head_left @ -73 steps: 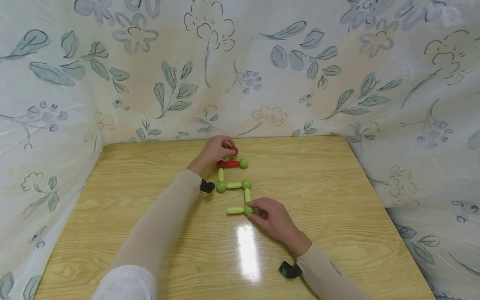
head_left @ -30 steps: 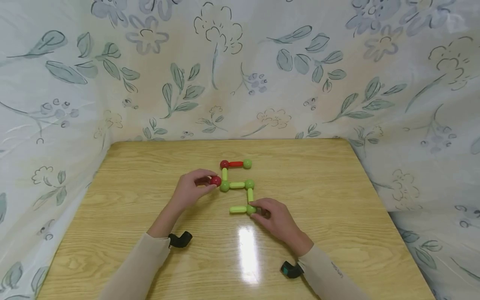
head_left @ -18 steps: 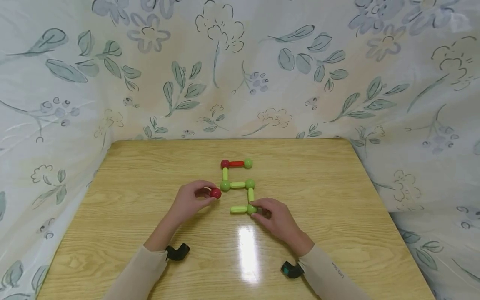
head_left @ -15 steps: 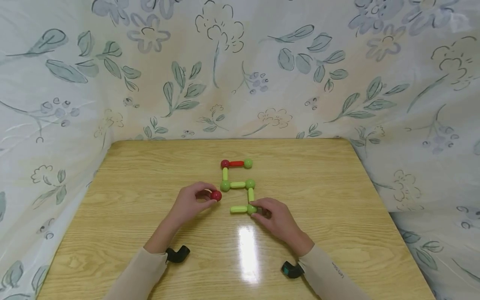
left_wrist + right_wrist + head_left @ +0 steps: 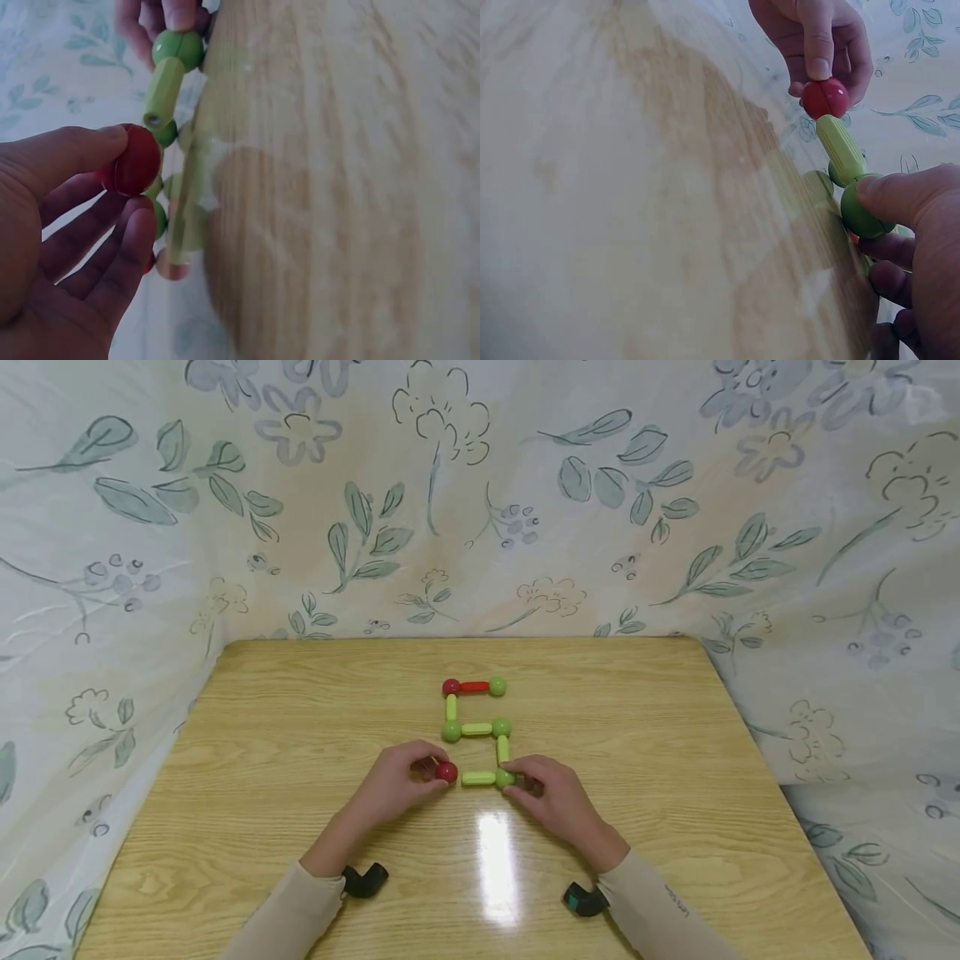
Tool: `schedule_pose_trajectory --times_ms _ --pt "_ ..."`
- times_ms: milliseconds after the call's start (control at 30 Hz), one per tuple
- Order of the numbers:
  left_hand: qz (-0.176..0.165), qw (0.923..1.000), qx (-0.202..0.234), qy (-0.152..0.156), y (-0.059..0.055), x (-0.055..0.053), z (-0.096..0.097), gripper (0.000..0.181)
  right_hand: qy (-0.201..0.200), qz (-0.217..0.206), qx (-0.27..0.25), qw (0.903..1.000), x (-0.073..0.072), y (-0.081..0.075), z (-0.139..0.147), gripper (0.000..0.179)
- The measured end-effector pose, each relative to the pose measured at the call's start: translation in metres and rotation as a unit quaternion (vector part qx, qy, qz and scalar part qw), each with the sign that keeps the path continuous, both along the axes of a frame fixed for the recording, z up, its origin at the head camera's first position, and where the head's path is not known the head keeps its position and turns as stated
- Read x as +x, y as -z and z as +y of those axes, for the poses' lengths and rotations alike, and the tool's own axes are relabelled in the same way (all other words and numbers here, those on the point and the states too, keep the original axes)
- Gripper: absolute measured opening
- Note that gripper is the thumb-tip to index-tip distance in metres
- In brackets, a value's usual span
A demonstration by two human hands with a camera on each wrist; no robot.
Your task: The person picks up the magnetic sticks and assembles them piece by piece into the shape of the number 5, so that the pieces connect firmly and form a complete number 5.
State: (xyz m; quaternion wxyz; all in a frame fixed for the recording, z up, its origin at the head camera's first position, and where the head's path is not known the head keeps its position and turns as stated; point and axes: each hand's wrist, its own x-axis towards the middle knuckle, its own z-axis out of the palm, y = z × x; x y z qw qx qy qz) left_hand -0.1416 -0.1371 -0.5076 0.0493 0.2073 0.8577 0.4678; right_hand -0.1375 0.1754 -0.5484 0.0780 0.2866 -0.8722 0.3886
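Note:
Between thumb and fingers my left hand pinches a red ball. The ball sits just left of the free end of a yellow-green rod, with a small gap in the head view. At the rod's other end is a green ball, which my right hand pinches. From there a chain of rods and balls runs up the table in an S-like shape. It passes a green ball and another green ball, then a dark red ball, a red rod and a last green ball.
The pieces lie on a light wooden table. A floral cloth hangs behind the table and along its sides. Black curved wrist mounts stick out from both sleeves, and a bright reflection shows on the near tabletop.
My left hand has brought the red ball from the back of the table down past the chain's left side, then right, close to the front rod. My right hand stays on its green ball.

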Motion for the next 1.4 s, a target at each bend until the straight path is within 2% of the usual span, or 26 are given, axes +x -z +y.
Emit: schedule_pose_trajectory --times_ms 267,733,1400 --pt "-0.013 0.9998 -0.015 0.006 0.011 0.000 0.004 0.027 0.000 0.001 0.000 1.0000 0.000 0.000 0.000 0.033" --pt "-0.006 0.9993 -0.030 0.019 0.008 0.001 0.005 0.028 0.000 -0.008 -0.003 1.0000 -0.001 0.001 0.000 0.034" --pt "-0.001 0.9993 -0.035 0.014 0.009 -0.002 0.004 0.028 0.003 -0.013 0.014 0.9998 -0.002 0.002 -0.001 0.035"
